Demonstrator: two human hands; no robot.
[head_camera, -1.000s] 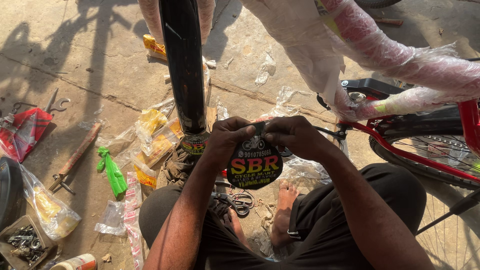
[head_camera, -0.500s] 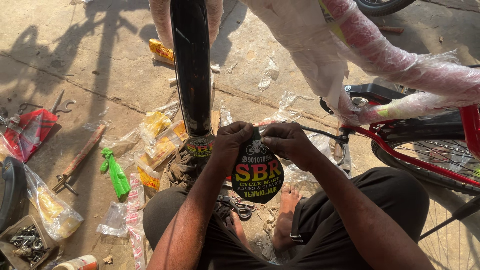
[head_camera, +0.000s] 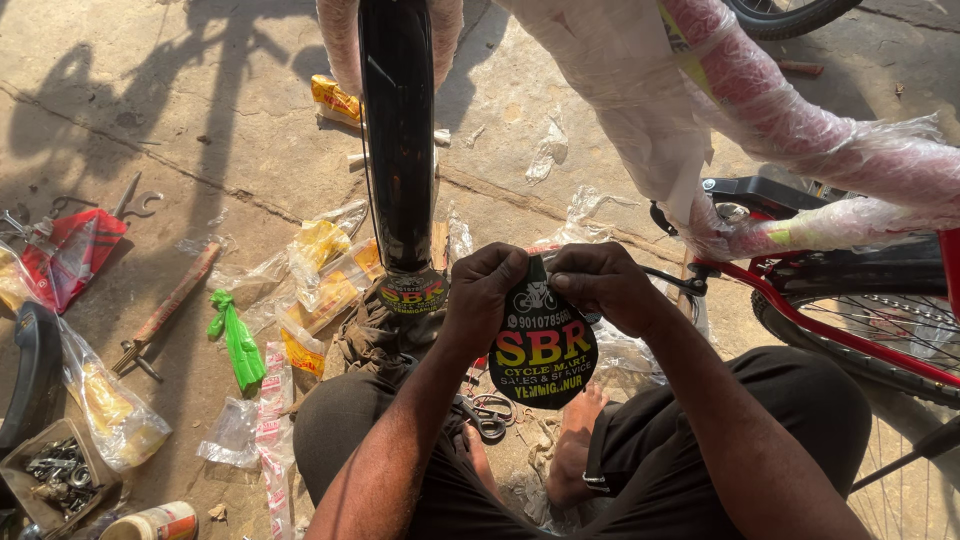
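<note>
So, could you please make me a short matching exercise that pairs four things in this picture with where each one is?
Things:
1. black flap
2. scissors
3. green plastic piece
4. box of small metal parts

Places:
A. bottom left corner of the view
B. held at its top between the left hand and right hand
C. on the ground between the person's legs
D. on the concrete left of the black mudguard

Pairs: 1-B, 2-C, 3-D, 4-A

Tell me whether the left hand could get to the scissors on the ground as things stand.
Probably yes, once freed: the left hand now pinches the black mud flap with the right hand; the scissors lie uncovered just below it, between the legs.
</note>
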